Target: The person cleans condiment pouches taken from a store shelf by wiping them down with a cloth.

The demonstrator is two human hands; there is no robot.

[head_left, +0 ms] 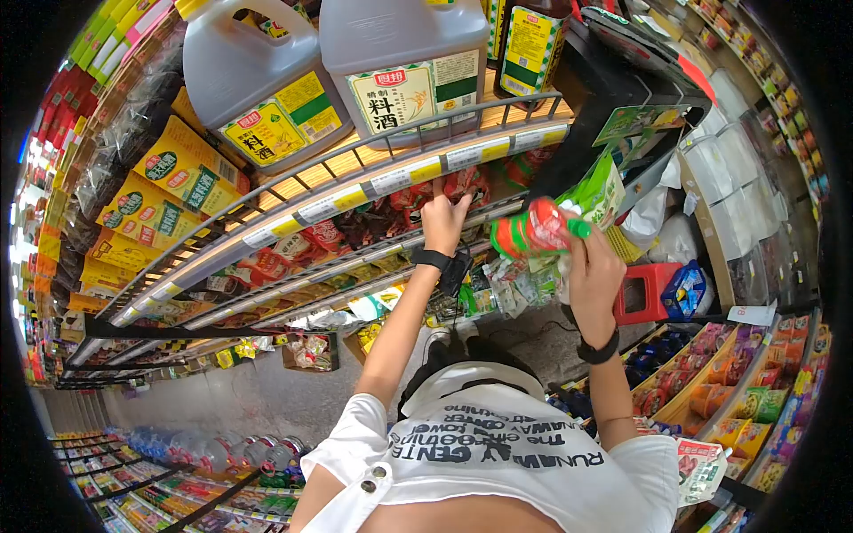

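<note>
My left hand point(442, 222) reaches into the shelf under the price rail. Its index finger points in among red packets point(466, 184) and its thumb stands apart; the other fingertips are partly hidden. In my right hand point(595, 274) is a red and green spout pouch point(533, 227) with a green cap, gripped near the cap end. The pouch is slightly blurred and lies sideways in front of the shelf's right end. Black bands circle both wrists.
Large jugs of cooking wine point(404, 75) stand behind a wire guard point(355, 155) on the upper shelf. Yellow boxes point(191, 169) fill its left side. A red stool point(641, 293) is at the right. Stocked shelves point(711, 382) stand behind me, and cartons point(311, 352) sit on the floor.
</note>
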